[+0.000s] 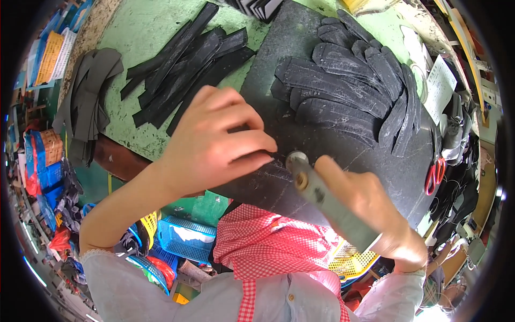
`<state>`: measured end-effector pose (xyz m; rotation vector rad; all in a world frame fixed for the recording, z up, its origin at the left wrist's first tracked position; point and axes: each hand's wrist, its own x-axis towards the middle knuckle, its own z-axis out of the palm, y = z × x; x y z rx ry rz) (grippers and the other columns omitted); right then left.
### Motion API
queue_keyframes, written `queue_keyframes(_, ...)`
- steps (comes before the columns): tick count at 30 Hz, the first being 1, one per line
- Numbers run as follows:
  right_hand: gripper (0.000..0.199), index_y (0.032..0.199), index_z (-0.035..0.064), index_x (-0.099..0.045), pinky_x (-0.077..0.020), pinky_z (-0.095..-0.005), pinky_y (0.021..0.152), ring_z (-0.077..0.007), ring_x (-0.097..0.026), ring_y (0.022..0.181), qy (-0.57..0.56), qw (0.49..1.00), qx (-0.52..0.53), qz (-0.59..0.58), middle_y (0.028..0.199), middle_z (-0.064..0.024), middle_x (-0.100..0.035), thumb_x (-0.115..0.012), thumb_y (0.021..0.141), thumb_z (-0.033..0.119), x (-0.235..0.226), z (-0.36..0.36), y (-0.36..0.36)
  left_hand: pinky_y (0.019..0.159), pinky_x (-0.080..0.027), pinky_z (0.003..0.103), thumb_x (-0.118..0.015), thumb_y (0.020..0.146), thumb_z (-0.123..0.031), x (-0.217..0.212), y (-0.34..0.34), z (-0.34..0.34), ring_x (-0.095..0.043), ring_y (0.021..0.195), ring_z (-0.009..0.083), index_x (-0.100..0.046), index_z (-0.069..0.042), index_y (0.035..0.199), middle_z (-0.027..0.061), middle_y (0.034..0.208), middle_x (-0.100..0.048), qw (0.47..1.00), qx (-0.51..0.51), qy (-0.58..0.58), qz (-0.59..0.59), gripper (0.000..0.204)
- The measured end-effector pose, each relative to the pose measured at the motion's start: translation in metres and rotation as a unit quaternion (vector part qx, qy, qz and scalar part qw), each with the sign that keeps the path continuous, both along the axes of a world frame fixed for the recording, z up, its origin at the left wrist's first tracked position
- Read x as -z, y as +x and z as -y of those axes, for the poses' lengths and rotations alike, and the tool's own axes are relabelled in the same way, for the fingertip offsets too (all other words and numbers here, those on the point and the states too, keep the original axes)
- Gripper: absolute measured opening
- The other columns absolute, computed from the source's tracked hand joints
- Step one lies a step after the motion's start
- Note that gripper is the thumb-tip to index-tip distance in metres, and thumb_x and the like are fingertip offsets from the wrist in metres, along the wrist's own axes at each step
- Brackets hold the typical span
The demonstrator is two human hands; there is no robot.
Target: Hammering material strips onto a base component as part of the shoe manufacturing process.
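My left hand (220,142) is over the dark work board (343,185), its fingers curled and the thumb and forefinger tips close together. Whatever lies between those fingertips, if anything, is too small or hidden to make out. My right hand (357,193) is wrapped round a hammer-like tool (327,201) with a flat grey body and a small round metal end. That end is close to the left fingertips, low over the board; whether it touches is unclear. Beyond my hands, black strips (338,80) with rounded ends lie fanned in a heap on the board.
More black strips (188,64) lie on the green tabletop (150,32), with grey strips (88,91) hanging at its left edge. Red-handled scissors (434,174) and a paper sheet (440,86) are at the right. Blue (188,239) and yellow baskets (351,263) stand below the table.
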<state>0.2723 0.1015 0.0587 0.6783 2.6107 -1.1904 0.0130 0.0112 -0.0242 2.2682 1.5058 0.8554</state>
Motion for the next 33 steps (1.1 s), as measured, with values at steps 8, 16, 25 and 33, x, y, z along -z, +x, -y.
queue_keyframes(8,0.025,0.117,0.002,-0.05,-0.0548,-0.055,0.063,-0.047,-0.07,0.076,-0.011,1.0,-0.002,0.009,0.079,-0.0229,-0.067,-0.062,0.094,0.006,0.002,0.003,-0.018,0.083,-0.045,0.042,-0.088,0.069,-0.016,-0.001,-0.008,0.012,-0.06,0.095,0.0253,-0.079,-0.022,0.095,-0.0047,0.098,-0.066,0.999,-0.03,0.006,-0.014,0.028)
queue_keyframes(16,0.029,0.115,0.0025,-0.049,-0.0539,-0.0545,0.07,-0.0476,-0.069,0.079,-0.034,0.999,0.008,-0.02,0.08,-0.0242,-0.065,-0.065,0.091,0.005,0.005,0.0,-0.032,0.081,-0.044,0.04,-0.089,0.069,-0.016,0.002,-0.014,0.023,-0.06,0.095,0.0245,-0.079,-0.021,0.095,-0.0043,0.097,-0.067,0.996,-0.073,0.042,-0.028,0.028)
queue_keyframes(25,0.021,0.109,0.0022,-0.046,-0.054,-0.0549,0.066,-0.0476,-0.069,0.076,-0.042,0.999,0.006,-0.025,0.079,-0.0258,-0.066,-0.061,0.095,0.007,0.007,-0.001,-0.046,0.086,-0.042,0.042,-0.09,0.07,-0.018,0.007,-0.01,0.036,-0.058,0.098,0.0249,-0.078,-0.022,0.095,-0.0059,0.099,-0.067,0.988,-0.133,0.072,-0.024,0.027)
queue_keyframes(33,0.038,0.118,0.0013,-0.046,-0.0527,-0.0548,0.066,-0.0484,-0.068,0.078,0.003,1.0,-0.023,-0.013,0.078,-0.025,-0.064,-0.068,0.088,0.01,0.009,0.003,-0.049,0.089,-0.039,0.042,-0.088,0.071,-0.02,0.003,0.007,0.054,-0.056,0.102,0.0248,-0.08,-0.025,0.098,-0.0071,0.101,-0.066,0.974,-0.204,0.071,-0.065,0.029)
